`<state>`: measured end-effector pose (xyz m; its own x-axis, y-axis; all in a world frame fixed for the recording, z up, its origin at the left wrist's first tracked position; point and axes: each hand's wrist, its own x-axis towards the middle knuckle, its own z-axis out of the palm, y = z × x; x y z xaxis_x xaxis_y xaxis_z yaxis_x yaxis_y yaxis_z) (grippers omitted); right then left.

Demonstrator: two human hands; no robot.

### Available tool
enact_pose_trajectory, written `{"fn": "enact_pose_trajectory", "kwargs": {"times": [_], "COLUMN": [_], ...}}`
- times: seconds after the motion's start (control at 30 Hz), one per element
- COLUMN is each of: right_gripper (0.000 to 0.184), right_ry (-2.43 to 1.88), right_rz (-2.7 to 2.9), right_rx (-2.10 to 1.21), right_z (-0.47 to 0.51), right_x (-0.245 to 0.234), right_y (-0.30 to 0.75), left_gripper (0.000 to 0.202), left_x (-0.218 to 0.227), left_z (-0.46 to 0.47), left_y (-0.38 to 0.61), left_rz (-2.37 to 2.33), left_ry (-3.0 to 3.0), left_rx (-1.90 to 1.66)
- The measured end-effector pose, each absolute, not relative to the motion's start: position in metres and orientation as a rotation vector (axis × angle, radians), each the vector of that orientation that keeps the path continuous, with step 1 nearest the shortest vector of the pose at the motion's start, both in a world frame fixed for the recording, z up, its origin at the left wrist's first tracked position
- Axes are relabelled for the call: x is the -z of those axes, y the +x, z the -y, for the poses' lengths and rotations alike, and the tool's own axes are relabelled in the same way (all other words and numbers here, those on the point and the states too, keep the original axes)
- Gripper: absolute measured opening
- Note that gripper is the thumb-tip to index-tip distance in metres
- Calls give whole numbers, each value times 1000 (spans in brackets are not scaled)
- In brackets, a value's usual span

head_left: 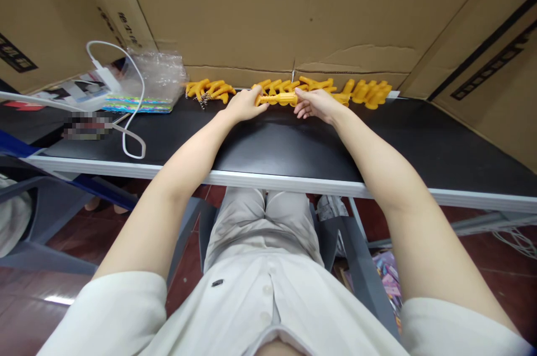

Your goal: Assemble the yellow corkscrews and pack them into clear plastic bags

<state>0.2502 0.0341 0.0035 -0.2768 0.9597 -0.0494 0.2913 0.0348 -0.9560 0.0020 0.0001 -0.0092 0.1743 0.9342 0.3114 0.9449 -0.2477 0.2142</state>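
Nearest to me I see the wearer's pale shirt (247, 289) and grey trousers (260, 222), with a grey chair arm (361, 266) low and to the right of the ribbed yellow piece (286, 98), which I take as my mark; between the trousers and that piece run the table's metal edge (285, 179) and its black top (277, 146); the piece lies level between my two hands, over the far part of the black top; my left hand (243, 105) has its thumb and fingers closed about the left end of the piece; my right hand (321, 103) pinches its right end, thumb above, the other fingers loosely curled below.

Well left of the piece I see a white cable (143, 85) in loops, plus a clear plastic bag (161, 74) on a stack with bright edges (138, 104); nearer on its left lie branched yellow parts (210, 88), small curled metal bits (204, 101) at their front; more yellow parts (279, 86) sit just behind it; to its right, peg-like yellow parts (371, 93) stand bunched; farthest, behind it all, rises a brown cardboard wall (251, 20).
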Motion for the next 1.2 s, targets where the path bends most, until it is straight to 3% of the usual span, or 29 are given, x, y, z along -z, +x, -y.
{"fn": "enact_pose_trajectory", "kwargs": {"times": [0.27,0.43,0.57,0.9,1.2], "right_gripper": [70,39,31,62,68], "right_ry": [-1408,-1233,-1196,-1298,-1422], "right_rz": [1647,1681,1687,1672,1604], "right_rx": [-1295,-1294,-1260,-1268,-1245], "right_z": [-31,-24,-24,-31,-28], "right_x": [-7,-15,-13,-6,-7], "right_y": [247,254,254,246,240], "left_gripper": [52,52,51,51,54], "left_x": [9,9,11,11,9], "left_z": [-1,-2,-4,-1,2], "left_y": [3,1,0,4,6], "left_rz": [1920,1928,1909,1891,1915], "left_ry": [-2388,-2373,-2400,-2390,-2400], "left_rx": [615,637,656,642,632]}}
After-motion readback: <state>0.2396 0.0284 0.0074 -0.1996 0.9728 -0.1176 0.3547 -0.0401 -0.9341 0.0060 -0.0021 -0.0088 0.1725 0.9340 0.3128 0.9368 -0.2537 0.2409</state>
